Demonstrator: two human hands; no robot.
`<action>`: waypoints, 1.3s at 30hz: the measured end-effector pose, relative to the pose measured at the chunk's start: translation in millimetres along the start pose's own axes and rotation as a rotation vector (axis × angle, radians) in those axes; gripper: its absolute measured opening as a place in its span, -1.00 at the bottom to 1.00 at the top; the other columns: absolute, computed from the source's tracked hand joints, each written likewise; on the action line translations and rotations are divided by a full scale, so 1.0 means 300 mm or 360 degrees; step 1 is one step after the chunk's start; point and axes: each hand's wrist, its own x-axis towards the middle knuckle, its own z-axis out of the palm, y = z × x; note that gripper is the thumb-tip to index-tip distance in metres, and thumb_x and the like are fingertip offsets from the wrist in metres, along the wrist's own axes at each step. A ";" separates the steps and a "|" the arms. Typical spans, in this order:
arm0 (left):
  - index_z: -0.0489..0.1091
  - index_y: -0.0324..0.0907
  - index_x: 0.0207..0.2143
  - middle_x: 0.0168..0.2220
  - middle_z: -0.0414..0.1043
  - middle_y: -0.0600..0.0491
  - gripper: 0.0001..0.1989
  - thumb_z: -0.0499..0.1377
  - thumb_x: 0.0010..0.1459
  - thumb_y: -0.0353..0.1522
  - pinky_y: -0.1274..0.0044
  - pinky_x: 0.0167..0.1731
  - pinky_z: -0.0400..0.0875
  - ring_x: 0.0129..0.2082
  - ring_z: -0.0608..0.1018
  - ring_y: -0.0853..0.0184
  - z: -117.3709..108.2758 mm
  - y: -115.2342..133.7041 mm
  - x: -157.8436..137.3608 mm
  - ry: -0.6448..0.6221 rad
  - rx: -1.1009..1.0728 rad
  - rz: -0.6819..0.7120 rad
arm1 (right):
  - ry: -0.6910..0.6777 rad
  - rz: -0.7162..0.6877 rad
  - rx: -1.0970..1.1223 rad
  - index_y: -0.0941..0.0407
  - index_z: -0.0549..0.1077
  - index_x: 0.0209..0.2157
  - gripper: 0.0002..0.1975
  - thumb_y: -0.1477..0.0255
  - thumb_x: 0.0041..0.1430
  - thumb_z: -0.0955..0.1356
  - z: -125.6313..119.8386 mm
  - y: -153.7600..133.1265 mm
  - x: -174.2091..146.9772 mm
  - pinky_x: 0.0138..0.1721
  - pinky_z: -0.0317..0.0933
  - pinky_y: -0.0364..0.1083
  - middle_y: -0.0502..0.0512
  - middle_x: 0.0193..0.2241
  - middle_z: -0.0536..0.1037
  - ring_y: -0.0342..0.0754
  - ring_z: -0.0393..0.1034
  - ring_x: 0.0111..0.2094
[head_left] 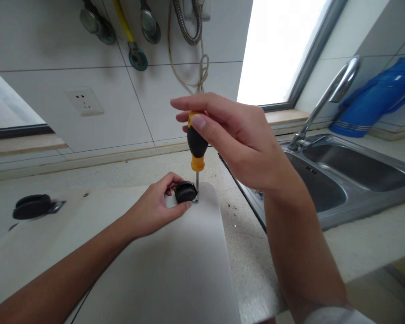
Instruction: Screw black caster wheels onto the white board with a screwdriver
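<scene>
Upright over the far right corner of a white panel [175, 261] stands a screwdriver [198, 144] with a black and yellow handle. My right hand [238, 139] grips that handle between thumb and fingers. The tip of its shaft meets the metal plate of a black caster wheel [185, 192]; the screw head there is too small to make out. Around the wheel, my left hand [162, 204] is closed, thumb in front and fingers behind. Another black caster wheel [32, 207] with a metal plate sits on the panel's left part.
The panel lies on a speckled countertop [253, 270]. At the right are a double steel sink [351, 180], a faucet [337, 90] and a blue thermos jug [378, 99]. Valves, a yellow hose [123, 20] and a wall socket [84, 101] are on the tiled wall behind.
</scene>
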 end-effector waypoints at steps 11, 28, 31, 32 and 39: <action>0.40 -0.02 -0.02 -0.08 0.64 0.03 -0.63 0.42 0.21 -0.20 0.28 -0.04 0.45 -0.09 0.60 0.13 0.003 0.003 0.002 0.0008 -0.0037 0.0004 | 0.0071 0.0047 -0.0244 0.04 0.47 0.25 -0.64 0.26 0.60 0.24 0.053 0.014 0.004 0.15 0.38 -0.02 0.09 0.09 0.61 -0.03 0.51 0.12; 0.39 -0.03 -0.01 -0.11 0.62 0.03 -0.63 0.41 0.24 -0.17 0.28 -0.07 0.41 -0.12 0.58 0.13 0.000 0.009 0.004 -0.0002 -0.0005 -0.0008 | -0.0059 0.0055 0.0109 -0.01 0.47 0.26 -0.61 0.18 0.54 0.29 0.035 0.055 0.008 0.17 0.44 0.02 0.08 0.17 0.59 -0.01 0.54 0.11; 0.39 -0.03 -0.01 -0.13 0.61 0.04 -0.63 0.41 0.23 -0.20 0.28 -0.07 0.41 -0.12 0.58 0.13 0.000 0.012 0.002 0.0000 -0.0016 -0.0019 | 0.0226 0.0106 -0.0178 -0.02 0.56 0.02 -0.73 0.15 0.43 0.42 0.048 0.069 0.011 0.05 0.48 0.05 0.05 -0.10 0.63 0.02 0.53 -0.05; 0.39 -0.03 0.00 -0.13 0.61 0.04 -0.62 0.42 0.22 -0.21 0.28 -0.07 0.41 -0.12 0.58 0.13 0.001 0.012 0.001 0.0003 -0.0024 -0.0019 | 0.0325 0.0115 -0.0297 -0.01 0.56 -0.06 -0.75 0.13 0.40 0.45 0.055 0.068 0.011 0.03 0.47 0.07 0.05 -0.17 0.62 0.03 0.51 -0.09; 0.38 -0.04 0.00 -0.10 0.60 0.02 -0.62 0.42 0.23 -0.20 0.27 -0.02 0.44 -0.07 0.59 0.12 0.004 0.001 0.001 -0.0001 -0.0029 -0.0007 | 0.0067 0.0104 -0.0033 0.01 0.50 0.20 -0.63 0.16 0.54 0.30 0.044 0.043 0.003 0.17 0.42 -0.01 0.09 0.13 0.60 -0.01 0.50 0.14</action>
